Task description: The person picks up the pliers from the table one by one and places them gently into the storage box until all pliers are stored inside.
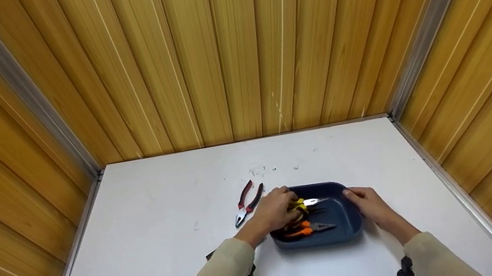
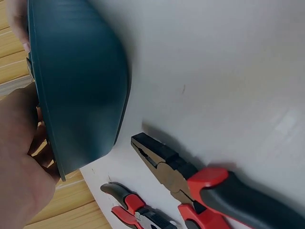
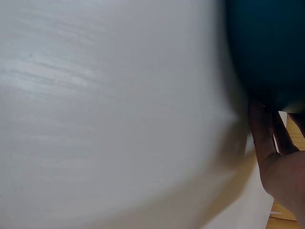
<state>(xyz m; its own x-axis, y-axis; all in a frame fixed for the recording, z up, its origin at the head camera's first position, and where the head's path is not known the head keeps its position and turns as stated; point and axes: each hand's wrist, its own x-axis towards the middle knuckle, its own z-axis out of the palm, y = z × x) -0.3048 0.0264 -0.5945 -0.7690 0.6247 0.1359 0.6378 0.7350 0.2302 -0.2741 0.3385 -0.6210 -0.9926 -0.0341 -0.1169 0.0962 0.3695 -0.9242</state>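
Note:
A dark blue plastic tray point(image 1: 349, 225) with rounded corners sits on the white table. My left hand point(image 1: 278, 209) reaches over its left rim, and the fingers curl round yellow-and-black-handled pliers point(image 1: 300, 205) inside. The handles are partly hidden by the fingers. Just in front of them, orange-handled pliers point(image 1: 309, 229) lie on the tray's floor. My right hand point(image 1: 371, 204) grips the tray's right side, thumb over the rim and fingers against the outer wall. In the right wrist view, these fingers point(image 3: 261, 129) touch the underside of the tray's wall.
Red-and-black-handled pliers point(image 1: 247, 204) lie spread on the table left of the tray. A second red-and-black pair point(image 2: 178, 179) lies nearer, mostly covered by the left forearm in the head view. Wood-patterned walls point(image 1: 232, 51) enclose the table's back and sides.

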